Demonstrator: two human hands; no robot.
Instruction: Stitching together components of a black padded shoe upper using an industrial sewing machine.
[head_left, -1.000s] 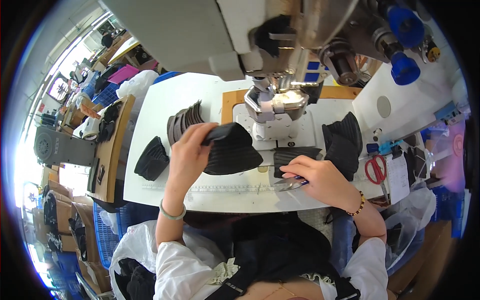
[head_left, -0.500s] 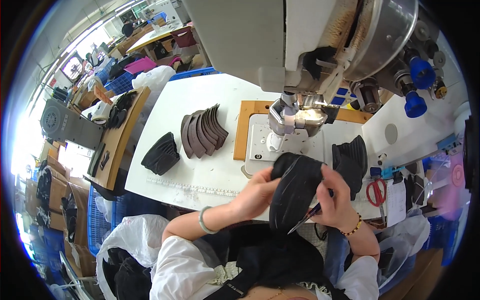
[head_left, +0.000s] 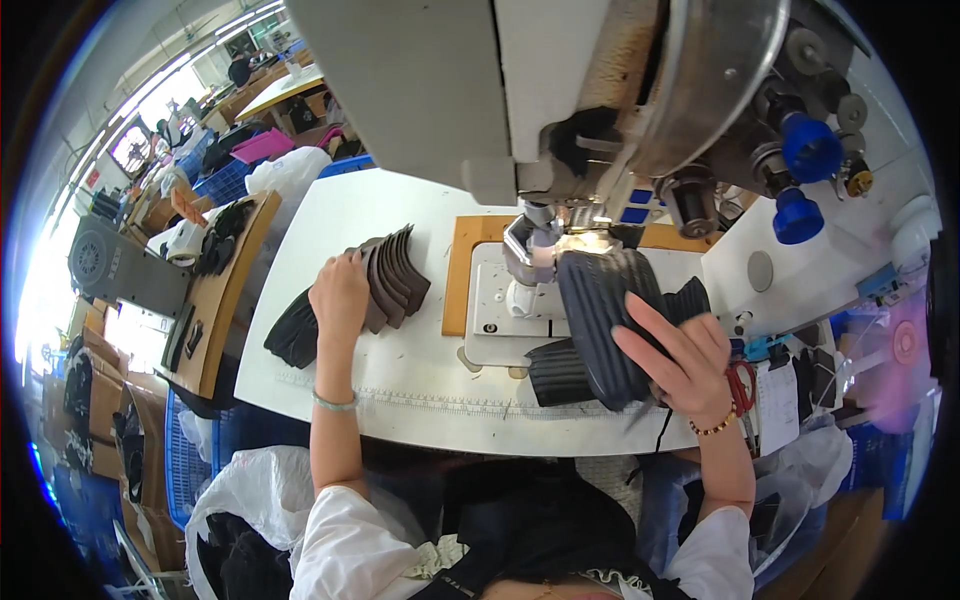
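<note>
My left hand (head_left: 340,295) reaches over the table, its fingers closed at the left edge of a fanned stack of brown curved fabric pieces (head_left: 398,275). The fingertips are partly hidden. Beside that wrist lies a stack of black curved pieces (head_left: 292,330). My right hand (head_left: 685,360) grips a black ribbed curved piece (head_left: 603,325), raised in front of the sewing machine's needle area (head_left: 545,245). Another black ribbed part (head_left: 558,373) shows below it; whether the two are joined I cannot tell. More black pieces (head_left: 688,298) show behind my right hand.
The sewing machine head (head_left: 430,90) overhangs the white table (head_left: 440,400), which has a ruler strip (head_left: 430,403) along its front. Red-handled scissors (head_left: 740,385) lie at the right. A plastic bag (head_left: 265,480) of black pieces stands at the lower left, near a blue crate (head_left: 185,445).
My left hand has let go of the black piece and moved left to the brown stack. My right hand has raised the black piece. The pointed snips in it no longer show clearly.
</note>
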